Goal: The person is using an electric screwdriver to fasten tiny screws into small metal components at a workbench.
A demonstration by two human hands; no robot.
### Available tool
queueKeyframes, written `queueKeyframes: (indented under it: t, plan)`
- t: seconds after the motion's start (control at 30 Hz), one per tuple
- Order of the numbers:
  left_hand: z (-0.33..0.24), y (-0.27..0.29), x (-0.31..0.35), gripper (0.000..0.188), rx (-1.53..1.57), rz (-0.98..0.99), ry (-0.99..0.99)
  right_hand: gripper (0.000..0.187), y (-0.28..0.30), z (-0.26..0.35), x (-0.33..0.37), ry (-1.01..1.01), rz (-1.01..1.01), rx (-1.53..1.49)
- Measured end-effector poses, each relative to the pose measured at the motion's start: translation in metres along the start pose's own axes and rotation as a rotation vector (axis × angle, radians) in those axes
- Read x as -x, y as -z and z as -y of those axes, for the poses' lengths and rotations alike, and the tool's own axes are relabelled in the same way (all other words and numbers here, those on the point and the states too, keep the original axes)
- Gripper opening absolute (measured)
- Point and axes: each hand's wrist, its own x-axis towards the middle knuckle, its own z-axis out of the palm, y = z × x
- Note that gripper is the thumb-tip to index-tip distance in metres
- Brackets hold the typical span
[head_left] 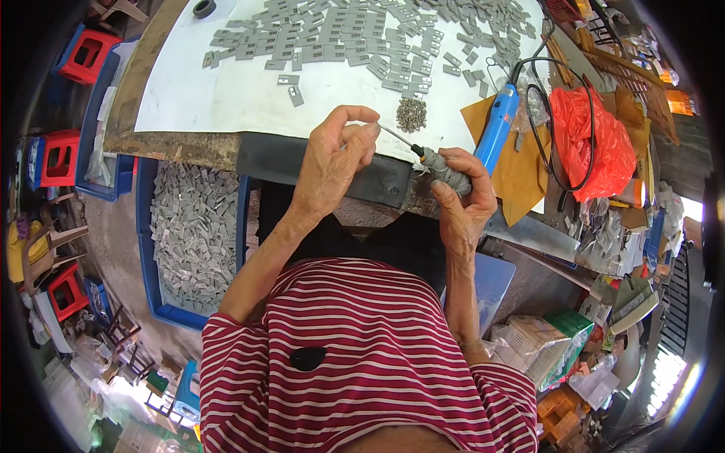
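My right hand (467, 198) is wrapped around a screwdriver's thick grey handle (445, 174), which looks bound in cloth or tape. Its thin metal shaft (397, 137) points up and left, over the table's front edge. At the shaft's tip, the thumb and fingers of my left hand (332, 162) are pinched together; whatever they hold is too small to make out. Just beyond the shaft lies a small heap of tiny metal screws (411, 115) on white paper (204, 102). Farther back, many small flat grey rectangular pieces (340, 38) are spread in rough rows, two (294, 94) lying nearer.
A blue electric screwdriver (500, 121) with a black cable lies right of my hands, beside a red plastic bag (593, 143) and brown paper (521, 177). A blue crate (143, 249) of grey pieces stands below left. Red stools (60, 158) are farther left.
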Motion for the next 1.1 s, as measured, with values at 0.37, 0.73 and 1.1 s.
queueKeyframes:
  t: [0.37, 0.73, 1.1]
  plan:
    - [0.006, 0.003, -0.01, 0.017, 0.076, 0.016, 0.072, 0.029, 0.002, 0.006, 0.004, 0.041, 0.012, 0.055]
    - [0.007, -0.013, -0.03, 0.007, -1.113, 0.003, -0.317, 0.032, -0.002, 0.001, -0.003, 0.395, -0.221, 0.883]
    - [0.017, -0.002, -0.046, 0.013, -1.425, 0.103, -0.374, 0.032, -0.016, -0.003, -0.009, 0.288, -0.093, 1.26]
